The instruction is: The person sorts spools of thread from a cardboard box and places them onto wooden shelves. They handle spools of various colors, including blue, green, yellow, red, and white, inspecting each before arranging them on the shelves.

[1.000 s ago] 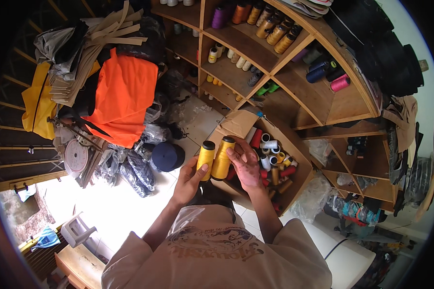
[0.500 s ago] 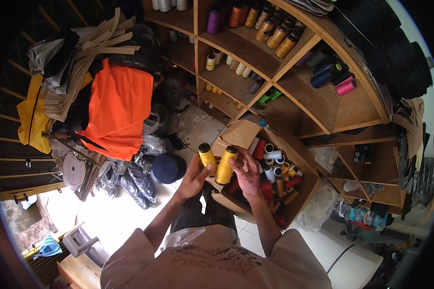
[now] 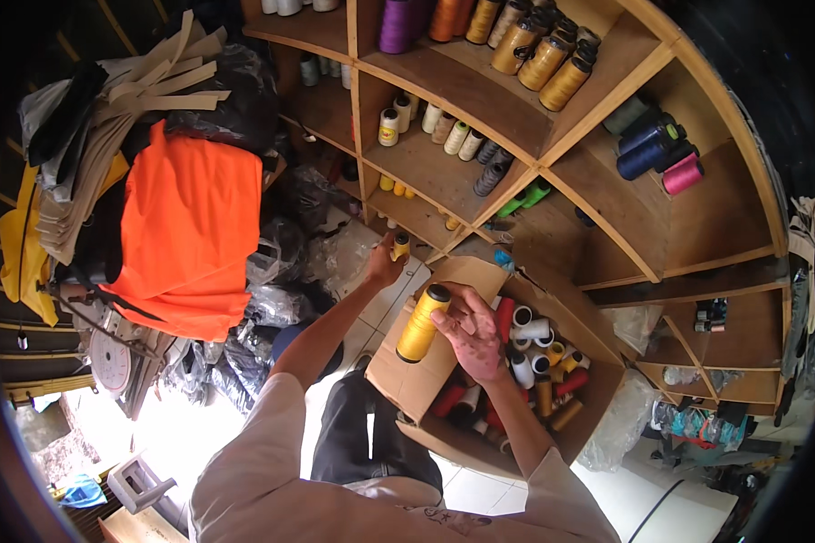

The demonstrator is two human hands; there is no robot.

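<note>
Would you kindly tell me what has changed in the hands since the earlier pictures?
The left hand has carried its yellow spool forward toward the wooden shelves, away from the second yellow spool; they are no longer side by side. Nothing was visibly let go. The right hand still holds its spool beside the open cardboard box.

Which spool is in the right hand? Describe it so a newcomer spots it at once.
Find the open cardboard box of mixed spools beside the wooden shelving. Over its left side, the right hand holds a tilted yellow spool with a black top. It shows almost whole, while the left hand mostly covers its yellow neighbour nearer the shelves.
</note>
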